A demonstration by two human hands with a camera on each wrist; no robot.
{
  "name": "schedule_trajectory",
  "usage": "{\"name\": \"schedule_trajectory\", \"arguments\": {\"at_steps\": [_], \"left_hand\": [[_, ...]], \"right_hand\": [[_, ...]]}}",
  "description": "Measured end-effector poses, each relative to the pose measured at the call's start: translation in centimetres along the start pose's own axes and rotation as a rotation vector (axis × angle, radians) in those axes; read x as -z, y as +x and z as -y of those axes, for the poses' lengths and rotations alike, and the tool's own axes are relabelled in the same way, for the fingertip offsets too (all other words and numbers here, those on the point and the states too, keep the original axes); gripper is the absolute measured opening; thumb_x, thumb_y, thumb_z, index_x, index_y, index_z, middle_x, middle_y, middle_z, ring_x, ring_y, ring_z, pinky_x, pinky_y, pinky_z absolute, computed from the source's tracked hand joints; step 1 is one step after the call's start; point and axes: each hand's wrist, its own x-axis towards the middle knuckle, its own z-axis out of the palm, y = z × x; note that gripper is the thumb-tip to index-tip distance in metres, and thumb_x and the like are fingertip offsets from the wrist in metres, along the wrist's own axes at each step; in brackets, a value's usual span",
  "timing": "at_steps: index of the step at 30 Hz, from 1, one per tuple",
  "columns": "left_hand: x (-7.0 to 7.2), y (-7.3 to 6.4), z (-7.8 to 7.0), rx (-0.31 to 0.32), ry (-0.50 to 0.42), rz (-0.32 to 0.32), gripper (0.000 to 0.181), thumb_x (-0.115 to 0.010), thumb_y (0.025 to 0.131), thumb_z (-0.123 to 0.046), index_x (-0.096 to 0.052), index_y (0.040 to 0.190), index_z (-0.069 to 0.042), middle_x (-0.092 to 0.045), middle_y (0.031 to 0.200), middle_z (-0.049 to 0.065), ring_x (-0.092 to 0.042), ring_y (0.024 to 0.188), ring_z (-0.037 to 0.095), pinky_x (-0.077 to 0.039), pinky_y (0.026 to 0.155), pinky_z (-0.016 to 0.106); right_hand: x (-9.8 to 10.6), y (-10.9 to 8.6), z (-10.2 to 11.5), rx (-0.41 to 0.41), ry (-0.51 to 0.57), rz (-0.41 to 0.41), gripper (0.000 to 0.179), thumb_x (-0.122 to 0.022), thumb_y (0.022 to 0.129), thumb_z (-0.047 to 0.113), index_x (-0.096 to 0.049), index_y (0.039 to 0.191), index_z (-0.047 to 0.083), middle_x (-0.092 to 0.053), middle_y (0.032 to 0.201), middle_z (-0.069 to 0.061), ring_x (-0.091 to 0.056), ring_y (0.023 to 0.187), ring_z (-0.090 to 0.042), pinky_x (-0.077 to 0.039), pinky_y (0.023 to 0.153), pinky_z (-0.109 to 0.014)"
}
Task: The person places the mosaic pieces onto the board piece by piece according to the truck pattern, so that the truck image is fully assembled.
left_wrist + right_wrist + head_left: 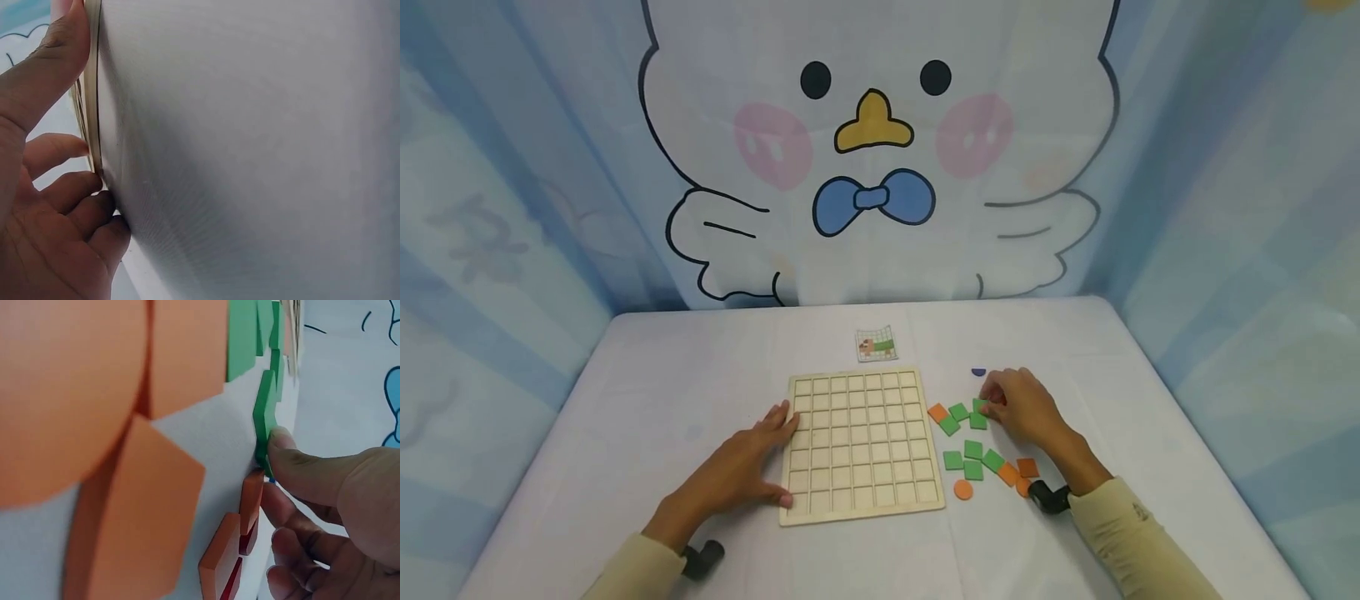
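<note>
A pale wooden grid board [859, 437] lies on the white table. My left hand [741, 462] rests along its left edge, thumb near the bottom corner and fingers spread higher up. In the left wrist view, the thumb and fingertips touch the board's side [92, 94]. To the right of the board, my right hand [1022, 408] pinches a green square tile [980, 406] between thumb and fingers. Close up, the thumb presses on that green tile [266, 415]; the index fingertip's contact is partly hidden. Another green tile [978, 421] lies just below it.
Several green tiles [952, 460] and orange pieces, including a round one [963, 490], are scattered right of the board. A dark blue half-circle [978, 372] lies beyond my right hand. Behind the board is a small picture card [876, 343]. A printed curtain [880, 250] hangs behind the table.
</note>
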Motion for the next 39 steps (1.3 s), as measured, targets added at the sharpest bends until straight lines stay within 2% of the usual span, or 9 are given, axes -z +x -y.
{"name": "schedule_trajectory", "arguments": {"at_steps": [3,8,13,19,25,31,39], "left_hand": [[0.0,0.0,0.0,0.007,-0.002,0.004,0.126,-0.097,0.063,-0.051,-0.037,0.165,-0.006,-0.021,0.176,0.019,-0.03,0.16,0.045,-0.036,0.122,0.069],[0.0,0.0,0.0,0.015,0.0,0.008,0.126,-0.096,0.063,-0.052,-0.037,0.165,-0.007,-0.021,0.176,0.018,-0.03,0.161,0.044,-0.036,0.122,0.068],[0.1,0.0,0.1,0.006,0.0,0.0,0.126,-0.096,0.063,-0.052,-0.036,0.165,-0.007,-0.021,0.176,0.017,-0.029,0.161,0.043,-0.036,0.123,0.068],[0.3,0.1,0.1,-0.001,0.004,-0.01,0.125,-0.095,0.064,-0.052,-0.036,0.165,-0.007,-0.021,0.176,0.018,-0.029,0.161,0.043,-0.035,0.123,0.068],[0.2,0.2,0.3,-0.002,-0.003,-0.009,0.125,-0.095,0.064,-0.052,-0.037,0.164,-0.007,-0.021,0.176,0.018,-0.028,0.161,0.043,-0.035,0.123,0.069],[0.0,0.2,0.3,-0.001,-0.012,-0.003,0.124,-0.096,0.064,-0.049,-0.037,0.164,-0.007,-0.02,0.176,0.018,-0.028,0.161,0.043,-0.034,0.123,0.069],[0.0,0.1,0.0,0.001,0.005,0.0,0.124,-0.096,0.065,-0.049,-0.037,0.165,-0.007,-0.021,0.176,0.018,-0.029,0.161,0.044,-0.036,0.122,0.069]], "right_hand": [[0.2,0.1,0.1,-0.015,0.042,0.027,0.014,-0.086,0.09,0.013,-0.073,0.094,0.012,-0.065,0.083,0.0,-0.054,0.083,-0.018,-0.045,0.075,-0.032],[0.3,0.2,0.9,-0.014,0.116,0.004,0.017,-0.087,0.088,0.012,-0.071,0.09,0.014,-0.069,0.084,0.0,-0.055,0.078,-0.017,-0.045,0.072,-0.031],[0.2,0.3,2.7,0.01,0.174,0.009,0.018,-0.089,0.086,0.014,-0.071,0.087,0.018,-0.069,0.081,0.003,-0.049,0.076,-0.017,-0.04,0.068,-0.03],[-0.5,0.0,5.0,0.067,0.232,0.066,0.019,-0.09,0.085,0.019,-0.071,0.085,0.022,-0.068,0.082,0.008,-0.052,0.077,-0.013,-0.043,0.067,-0.025],[-1.5,-0.6,6.7,0.09,0.244,0.133,0.021,-0.09,0.085,0.021,-0.07,0.083,0.025,-0.063,0.079,0.009,-0.048,0.079,-0.014,-0.042,0.068,-0.026],[-2.2,-1.3,7.4,0.085,0.248,0.19,0.023,-0.09,0.086,0.02,-0.069,0.081,0.026,-0.062,0.08,0.009,-0.051,0.082,-0.014,-0.042,0.071,-0.027],[-2.8,-1.7,7.7,0.097,0.203,0.19,0.022,-0.09,0.087,0.02,-0.069,0.082,0.026,-0.061,0.078,0.011,-0.051,0.082,-0.011,-0.042,0.074,-0.026]]}}
